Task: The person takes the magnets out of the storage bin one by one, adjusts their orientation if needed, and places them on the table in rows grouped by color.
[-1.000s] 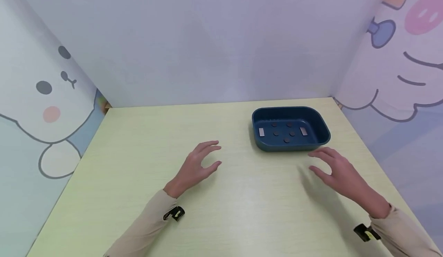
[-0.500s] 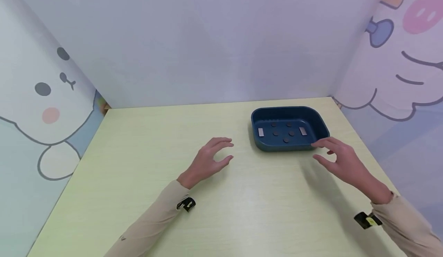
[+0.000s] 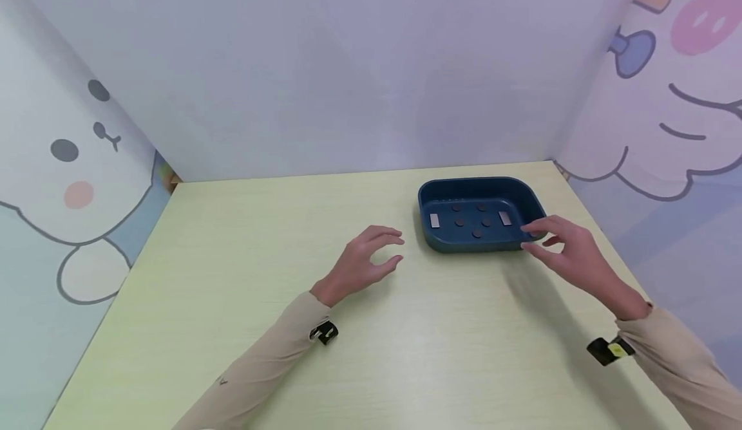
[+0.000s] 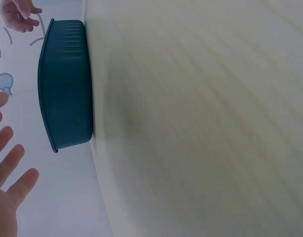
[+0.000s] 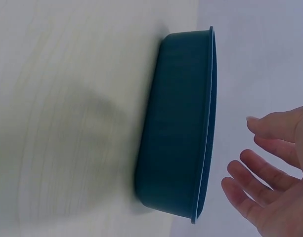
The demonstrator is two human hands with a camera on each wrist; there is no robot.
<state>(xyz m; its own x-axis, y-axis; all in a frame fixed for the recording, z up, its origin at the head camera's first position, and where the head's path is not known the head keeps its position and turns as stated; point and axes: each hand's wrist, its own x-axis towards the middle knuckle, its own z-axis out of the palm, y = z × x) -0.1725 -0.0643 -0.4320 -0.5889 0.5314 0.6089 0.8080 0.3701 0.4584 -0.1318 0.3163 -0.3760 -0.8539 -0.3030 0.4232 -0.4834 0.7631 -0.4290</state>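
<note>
A dark blue-green rectangular basin (image 3: 464, 247) with rounded corners stands on the table toward the back right. On its floor show several small dark round spots and two pale rectangles. My left hand (image 3: 362, 261) hovers left of the basin and in front of it, thumb and fingers apart, holding nothing. Over the basin's front right corner hangs my right hand (image 3: 570, 253), fingers loosely bent, with nothing in it. The right wrist view shows a gap between this hand (image 5: 275, 163) and the basin's rim (image 5: 205, 143).
The pale wooden table (image 3: 261, 237) runs back to a plain light wall (image 3: 348, 69). Cartoon-printed panels (image 3: 75, 179) stand on the left and right. A small black device is strapped to each wrist.
My left hand has moved right and forward, closer to the basin. My right hand has moved slightly forward, now overlapping the basin's corner in the head view. The basin stays in place.
</note>
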